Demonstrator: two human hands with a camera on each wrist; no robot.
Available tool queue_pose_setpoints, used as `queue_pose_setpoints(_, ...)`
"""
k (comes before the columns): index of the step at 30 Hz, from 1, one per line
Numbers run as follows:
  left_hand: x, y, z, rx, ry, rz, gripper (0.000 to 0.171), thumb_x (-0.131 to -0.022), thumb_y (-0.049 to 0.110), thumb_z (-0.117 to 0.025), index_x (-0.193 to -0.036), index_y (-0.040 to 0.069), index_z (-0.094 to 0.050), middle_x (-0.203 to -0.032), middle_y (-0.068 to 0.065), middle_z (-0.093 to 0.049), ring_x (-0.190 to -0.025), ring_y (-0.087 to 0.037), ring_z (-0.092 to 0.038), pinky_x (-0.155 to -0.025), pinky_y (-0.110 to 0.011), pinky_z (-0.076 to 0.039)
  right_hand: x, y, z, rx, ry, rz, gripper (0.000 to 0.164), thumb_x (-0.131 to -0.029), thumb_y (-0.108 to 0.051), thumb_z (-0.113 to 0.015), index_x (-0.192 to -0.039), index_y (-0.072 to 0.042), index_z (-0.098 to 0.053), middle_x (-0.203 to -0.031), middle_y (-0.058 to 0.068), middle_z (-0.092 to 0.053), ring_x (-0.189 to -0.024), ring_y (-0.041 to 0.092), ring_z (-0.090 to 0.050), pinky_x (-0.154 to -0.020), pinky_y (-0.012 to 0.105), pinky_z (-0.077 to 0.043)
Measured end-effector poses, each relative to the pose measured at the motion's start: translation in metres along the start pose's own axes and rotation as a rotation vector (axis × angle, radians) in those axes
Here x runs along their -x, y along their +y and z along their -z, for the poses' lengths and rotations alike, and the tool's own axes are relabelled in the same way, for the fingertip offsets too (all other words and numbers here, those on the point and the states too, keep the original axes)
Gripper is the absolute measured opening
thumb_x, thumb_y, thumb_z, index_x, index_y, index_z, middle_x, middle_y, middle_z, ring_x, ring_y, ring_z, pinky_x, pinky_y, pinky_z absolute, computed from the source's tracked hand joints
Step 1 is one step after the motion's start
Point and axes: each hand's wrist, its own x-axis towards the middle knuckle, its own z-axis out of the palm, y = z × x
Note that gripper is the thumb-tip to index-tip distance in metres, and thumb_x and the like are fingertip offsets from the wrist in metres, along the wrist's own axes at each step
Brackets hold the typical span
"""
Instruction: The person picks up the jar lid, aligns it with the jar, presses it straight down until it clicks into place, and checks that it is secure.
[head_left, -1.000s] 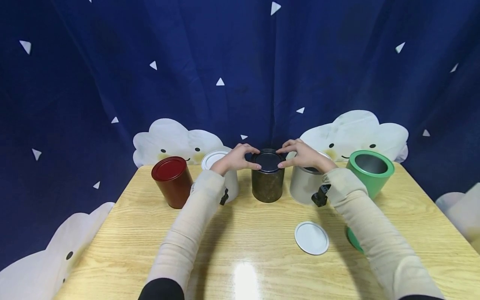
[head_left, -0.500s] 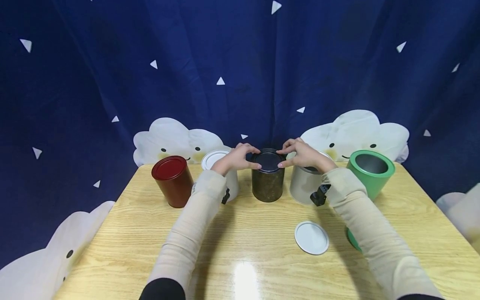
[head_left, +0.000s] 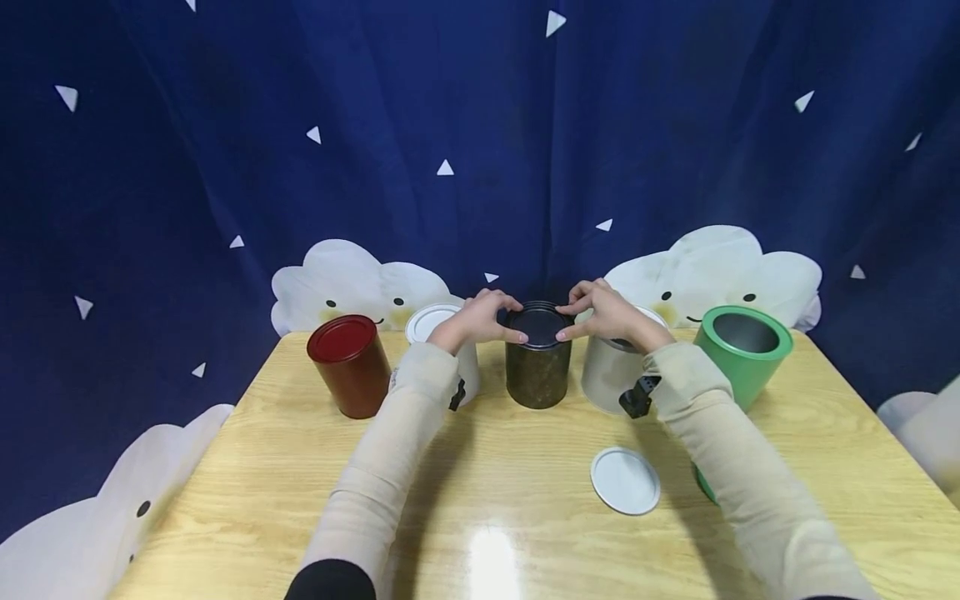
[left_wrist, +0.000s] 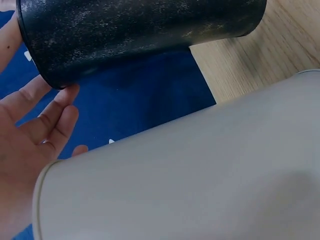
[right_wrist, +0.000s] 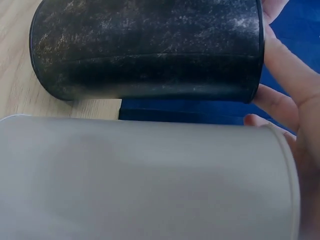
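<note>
A dark, mottled can (head_left: pixel 537 379) stands upright at the back middle of the table, with a black lid (head_left: pixel 538 327) on its top. My left hand (head_left: pixel 478 321) holds the lid's left edge, thumb at the front and fingers toward the back. On the opposite edge, my right hand (head_left: pixel 606 318) holds the lid in the same way. Fingertips touch the rim of the dark can (left_wrist: pixel 140 30) in the left wrist view. In the right wrist view, the right fingers (right_wrist: pixel 282 62) lie at the same can's rim (right_wrist: pixel 260 50).
A red lidded can (head_left: pixel 349 367) and a white lidded can (head_left: pixel 468 367) stand left. An open off-white can (head_left: pixel 606 375) and an open green can (head_left: pixel 738 362) stand right. A white lid (head_left: pixel 625 481) lies in front. A green lid (head_left: pixel 705 483) is mostly hidden by my right forearm.
</note>
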Motion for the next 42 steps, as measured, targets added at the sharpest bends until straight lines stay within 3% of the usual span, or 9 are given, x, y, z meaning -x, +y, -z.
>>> queue_pose_setpoints(11,0.004,0.002,-0.004,0.012,0.054,-0.006,0.051,-0.076,0.033,-0.073,-0.116,0.004,-0.061,-0.120,-0.008,-0.056,-0.115,-0.024,-0.040,-0.097,-0.045,-0.025,0.005,-0.002,0.001,0.046,0.010,-0.002,0.050,-0.067,-0.030,-0.080,-0.108,-0.005,-0.067,-0.095,0.008,-0.048,-0.088,0.026,-0.037,-0.077,0.043,-0.027)
queue_pose_setpoints(15,0.005,0.002,-0.002,-0.036,0.049,-0.026,0.053,-0.079,0.037,-0.070,-0.120,0.006,-0.059,-0.123,-0.009,-0.054,-0.115,-0.026,-0.039,-0.094,-0.044,-0.027,0.008,-0.002,0.002,0.054,0.033,0.009,0.049,-0.069,-0.029,-0.079,-0.109,-0.004,-0.067,-0.101,0.011,-0.049,-0.093,0.028,-0.038,-0.081,0.047,-0.028)
queue_pose_setpoints(19,0.009,0.003,0.000,-0.043,0.104,-0.054,0.056,-0.080,0.038,-0.067,-0.125,0.007,-0.055,-0.120,-0.010,-0.053,-0.112,-0.027,-0.040,-0.091,-0.044,-0.030,0.014,-0.001,0.005,0.031,0.070,-0.008,0.054,-0.071,-0.032,-0.077,-0.114,-0.003,-0.064,-0.108,0.013,-0.050,-0.096,0.030,-0.039,-0.082,0.046,-0.030)
queue_pose_setpoints(29,0.036,0.004,-0.010,0.185,0.257,-0.224,0.063,-0.079,0.026,-0.071,-0.131,0.001,-0.045,-0.107,-0.016,-0.054,-0.099,-0.030,-0.044,-0.085,-0.037,-0.035,0.047,0.000,0.011,-0.049,0.180,0.040,0.057,-0.070,-0.025,-0.077,-0.118,0.001,-0.059,-0.104,0.016,-0.056,-0.099,0.031,-0.044,-0.084,0.045,-0.034)
queue_pose_setpoints(35,0.049,0.014,-0.024,0.192,0.318,-0.319,0.064,-0.076,0.021,-0.074,-0.129,-0.003,-0.046,-0.103,-0.015,-0.055,-0.098,-0.028,-0.046,-0.088,-0.038,-0.034,0.072,0.002,0.013,-0.090,0.235,0.079,0.055,-0.068,-0.019,-0.079,-0.115,0.002,-0.061,-0.097,0.016,-0.058,-0.095,0.028,-0.046,-0.081,0.041,-0.034)
queue_pose_setpoints(42,0.064,0.028,-0.034,0.207,0.346,-0.374,0.065,-0.076,0.021,-0.073,-0.130,-0.001,-0.045,-0.103,-0.012,-0.054,-0.102,-0.024,-0.045,-0.091,-0.038,-0.034,0.100,-0.002,0.016,-0.109,0.249,0.060,0.053,-0.070,-0.022,-0.078,-0.116,-0.001,-0.061,-0.100,0.012,-0.057,-0.091,0.022,-0.045,-0.072,0.038,-0.038)
